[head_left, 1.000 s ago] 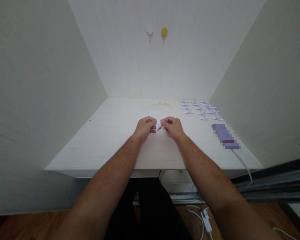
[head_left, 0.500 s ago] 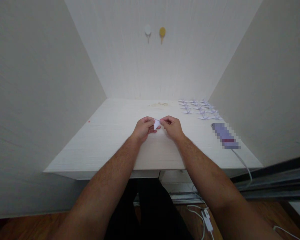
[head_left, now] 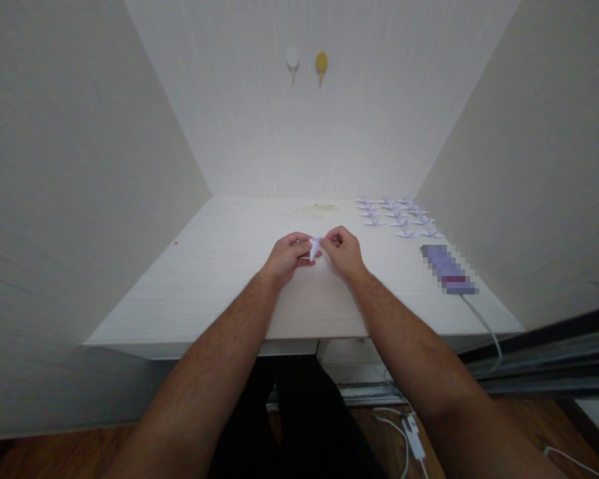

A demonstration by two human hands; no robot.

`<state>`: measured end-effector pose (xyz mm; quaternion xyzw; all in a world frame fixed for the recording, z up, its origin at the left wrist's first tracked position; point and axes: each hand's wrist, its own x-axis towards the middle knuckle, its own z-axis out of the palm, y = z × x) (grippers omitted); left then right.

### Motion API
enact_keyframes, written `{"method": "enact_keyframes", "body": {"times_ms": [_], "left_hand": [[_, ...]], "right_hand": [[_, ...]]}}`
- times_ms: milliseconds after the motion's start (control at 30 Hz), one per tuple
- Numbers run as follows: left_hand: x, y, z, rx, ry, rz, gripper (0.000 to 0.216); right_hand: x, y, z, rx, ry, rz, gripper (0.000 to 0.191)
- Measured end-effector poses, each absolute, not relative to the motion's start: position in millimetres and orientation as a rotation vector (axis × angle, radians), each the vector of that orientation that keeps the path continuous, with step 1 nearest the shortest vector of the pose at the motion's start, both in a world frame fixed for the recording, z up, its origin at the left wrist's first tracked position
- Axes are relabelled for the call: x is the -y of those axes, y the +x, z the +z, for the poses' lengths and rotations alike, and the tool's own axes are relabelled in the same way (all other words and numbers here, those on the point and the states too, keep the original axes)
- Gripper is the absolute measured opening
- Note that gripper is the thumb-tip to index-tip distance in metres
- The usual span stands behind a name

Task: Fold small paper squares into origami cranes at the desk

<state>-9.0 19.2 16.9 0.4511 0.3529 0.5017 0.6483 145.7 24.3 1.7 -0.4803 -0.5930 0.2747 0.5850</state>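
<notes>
Between my hands, above the white desk, is a small piece of folded white paper (head_left: 314, 249) with a point facing down toward me. My left hand (head_left: 288, 257) grips its left side between thumb and fingers, with the lower fingers stretched behind it. The thumb and index finger of my right hand (head_left: 345, 251) pinch its upper right edge. At the back right of the desk, several folded paper cranes (head_left: 399, 216) stand in rows, out of reach of both hands' fingers.
A blurred-out phone (head_left: 448, 268) lies on the desk (head_left: 190, 293) at the right, its white cable (head_left: 484, 322) running over the front edge. Walls enclose the desk at left, right and back. Two hooks, one white (head_left: 292, 58) and one yellow (head_left: 321, 63), hang on the back wall. A power strip (head_left: 413, 437) lies below.
The folded paper has turned slightly between my fingers and now shows a narrower, longer point. My right hand has risen a little; both hands keep hold of it.
</notes>
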Motion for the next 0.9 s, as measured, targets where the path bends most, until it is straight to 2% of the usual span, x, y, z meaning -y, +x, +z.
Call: {"method": "enact_keyframes", "body": {"times_ms": [233,400,667,900], "left_hand": [[-19.1,-9.2,17.6,-0.823,0.999,1.161,0.030],[-19.4,-9.3,16.6,-0.822,0.995,1.188,0.029],[-20.3,-8.9,15.9,-0.813,0.996,1.178,0.027],[-20.9,-8.6,16.8,-0.816,1.001,1.164,0.023]], "right_hand": [[-19.9,143.5,3.0,1.452,-1.039,0.780,0.016],[-22.7,145.6,-0.9,1.524,-1.041,0.674,0.020],[-22.1,145.6,-0.7,1.600,-0.960,0.629,0.009],[-21.0,145.2,-0.3,1.671,-0.950,0.577,0.011]]}}
